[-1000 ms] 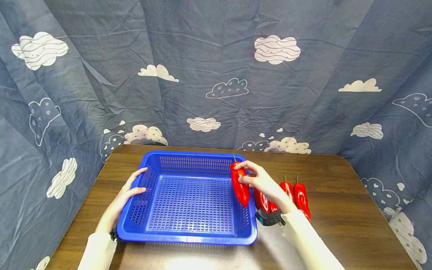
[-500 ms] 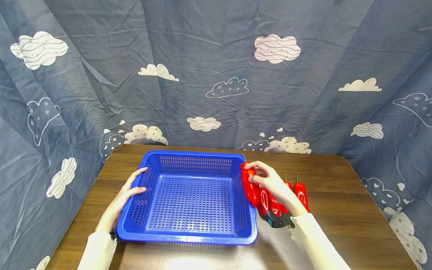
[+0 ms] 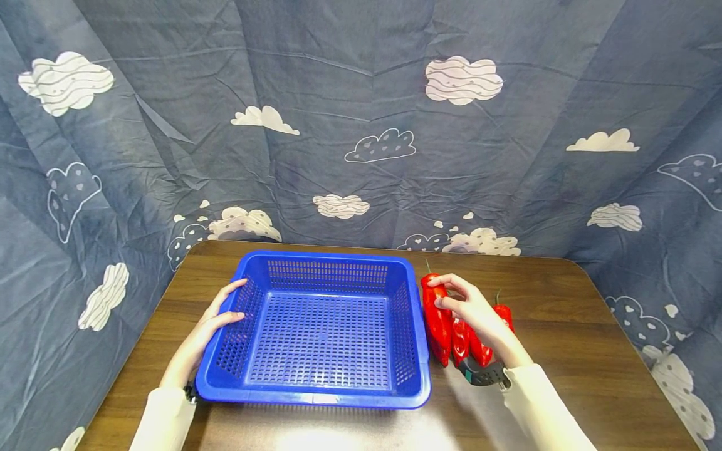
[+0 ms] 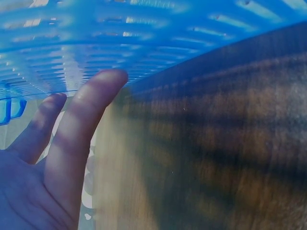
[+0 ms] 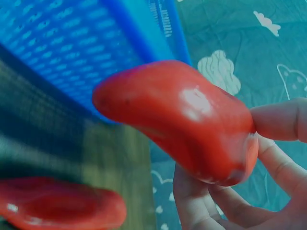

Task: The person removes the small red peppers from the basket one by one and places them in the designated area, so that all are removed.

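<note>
A blue plastic basket point(image 3: 321, 401) with slotted walls sits on the wooden table. At its left side my left hand point(image 3: 205, 326) grips the rim; in the left wrist view, fingers point(image 4: 72, 143) lie against the outside of the wall. Just right of the basket, my right hand point(image 3: 470, 310) pinches a long red pepper point(image 3: 435, 332) near its stem end, between thumb and fingers. In the right wrist view this pepper point(image 5: 182, 115) is raised above the table, close to the basket wall. More red peppers point(image 3: 460, 341) lie beneath and beside the right hand, partly hidden by it.
The brown wooden table point(image 3: 558, 351) extends to the right of the peppers. Behind it hangs a grey-blue curtain point(image 3: 316, 169) with cloud prints. A dark band point(image 3: 482, 374) is on the right wrist.
My right hand has carried the red pepper rightward, from inside the basket's right wall, over the rim, to a spot beside the other peppers. The left hand and the basket have not moved.
</note>
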Action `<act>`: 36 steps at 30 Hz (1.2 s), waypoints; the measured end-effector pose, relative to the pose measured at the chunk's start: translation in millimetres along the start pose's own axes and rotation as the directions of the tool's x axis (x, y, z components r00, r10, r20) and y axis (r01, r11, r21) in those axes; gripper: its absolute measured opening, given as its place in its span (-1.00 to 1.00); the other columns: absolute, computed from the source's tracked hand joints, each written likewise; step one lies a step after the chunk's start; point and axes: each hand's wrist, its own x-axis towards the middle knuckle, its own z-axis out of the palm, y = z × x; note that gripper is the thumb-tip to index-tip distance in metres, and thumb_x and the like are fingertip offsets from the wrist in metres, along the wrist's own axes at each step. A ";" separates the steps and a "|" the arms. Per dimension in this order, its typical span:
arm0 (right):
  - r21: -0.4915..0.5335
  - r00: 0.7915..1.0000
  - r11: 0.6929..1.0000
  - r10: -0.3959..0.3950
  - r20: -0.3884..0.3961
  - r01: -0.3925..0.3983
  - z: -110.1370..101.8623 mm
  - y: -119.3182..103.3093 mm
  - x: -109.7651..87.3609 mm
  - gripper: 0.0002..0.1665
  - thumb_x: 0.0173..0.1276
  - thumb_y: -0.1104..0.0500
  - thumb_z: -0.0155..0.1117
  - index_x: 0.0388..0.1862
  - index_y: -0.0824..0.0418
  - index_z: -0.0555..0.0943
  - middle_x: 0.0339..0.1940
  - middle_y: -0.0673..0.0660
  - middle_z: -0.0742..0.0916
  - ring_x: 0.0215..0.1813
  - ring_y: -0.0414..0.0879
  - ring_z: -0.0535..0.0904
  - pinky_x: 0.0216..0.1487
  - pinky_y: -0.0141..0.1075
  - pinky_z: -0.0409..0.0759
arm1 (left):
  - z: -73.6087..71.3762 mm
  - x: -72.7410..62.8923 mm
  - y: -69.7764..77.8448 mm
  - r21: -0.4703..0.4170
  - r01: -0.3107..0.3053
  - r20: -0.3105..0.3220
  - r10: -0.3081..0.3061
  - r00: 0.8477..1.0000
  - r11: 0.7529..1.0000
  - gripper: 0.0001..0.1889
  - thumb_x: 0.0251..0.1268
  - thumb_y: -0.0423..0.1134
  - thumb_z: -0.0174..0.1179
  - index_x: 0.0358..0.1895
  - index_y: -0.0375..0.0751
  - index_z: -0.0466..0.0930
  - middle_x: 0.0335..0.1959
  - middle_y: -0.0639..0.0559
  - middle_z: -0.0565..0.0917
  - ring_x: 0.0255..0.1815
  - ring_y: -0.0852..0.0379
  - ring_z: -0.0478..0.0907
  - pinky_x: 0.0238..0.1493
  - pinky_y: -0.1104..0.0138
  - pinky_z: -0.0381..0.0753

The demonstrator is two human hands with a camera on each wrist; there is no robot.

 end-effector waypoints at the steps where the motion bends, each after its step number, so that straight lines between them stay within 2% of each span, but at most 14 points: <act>1: 0.001 1.000 1.000 0.008 -0.004 -0.008 -1.9 1.8 -1.0 -0.63 0.31 0.36 0.14 0.10 0.35 0.49 0.08 0.37 0.54 -0.13 -0.03 0.53 -0.27 -0.22 0.55 | 0.1 -0.1 0.0 -0.001 0.001 0.000 -0.001 1.000 1.000 -0.35 0.42 -0.39 -0.11 0.50 0.11 -0.04 0.37 -0.31 0.06 0.10 -0.07 0.39 -0.11 0.01 0.54; 8: 0.056 1.000 0.998 0.021 -0.018 -0.020 -13.7 12.8 -9.4 -0.60 0.32 0.38 0.08 0.14 0.43 0.42 0.11 0.42 0.49 -0.09 -0.03 0.57 -0.18 -0.17 0.59 | 0.9 -0.3 1.1 -0.004 0.002 -0.001 -0.002 1.000 1.000 -0.35 0.41 -0.39 -0.11 0.50 0.11 -0.04 0.37 -0.32 0.06 0.09 -0.11 0.38 -0.12 0.00 0.54; 14: 0.019 0.997 0.999 0.051 -0.050 -0.050 -22.3 20.1 -15.5 -0.59 0.34 0.35 0.08 0.17 0.39 0.42 0.14 0.40 0.49 -0.07 0.01 0.53 -0.13 -0.13 0.54 | 0.4 0.2 1.1 0.015 -0.006 -0.007 0.006 1.000 1.000 -0.34 0.40 -0.40 -0.11 0.50 0.07 -0.04 0.37 -0.34 0.06 0.09 -0.12 0.37 -0.12 0.00 0.53; 23: 0.011 0.995 0.999 0.045 -0.090 -0.044 -31.8 33.4 -20.8 -0.61 0.33 0.37 0.10 0.14 0.42 0.43 0.11 0.35 0.49 -0.14 -0.12 0.52 -0.20 -0.15 0.52 | 0.6 0.0 1.1 0.010 -0.009 -0.001 0.009 1.000 1.000 -0.35 0.41 -0.40 -0.11 0.50 0.08 -0.04 0.35 -0.35 0.07 0.10 -0.10 0.39 -0.11 0.01 0.53; 30: -0.013 0.994 0.999 0.040 -0.101 -0.041 -36.2 39.9 -24.9 -0.61 0.33 0.37 0.08 0.13 0.43 0.43 0.08 0.35 0.51 -0.19 -0.14 0.52 -0.28 -0.21 0.54 | 0.1 -0.3 0.9 -0.006 0.002 0.005 -0.002 1.000 1.000 -0.35 0.42 -0.38 -0.11 0.50 0.11 -0.04 0.37 -0.33 0.05 0.10 -0.12 0.37 -0.11 0.01 0.53; 36: 0.022 0.994 0.999 0.035 -0.100 -0.033 -39.5 45.6 -28.3 -0.61 0.33 0.38 0.08 0.13 0.45 0.40 0.02 0.27 0.52 -0.19 -0.17 0.54 -0.31 -0.25 0.59 | 0.0 -0.5 0.8 -0.005 0.003 0.008 -0.003 1.000 1.000 -0.35 0.42 -0.38 -0.11 0.50 0.11 -0.04 0.37 -0.34 0.04 0.10 -0.14 0.36 -0.13 -0.01 0.53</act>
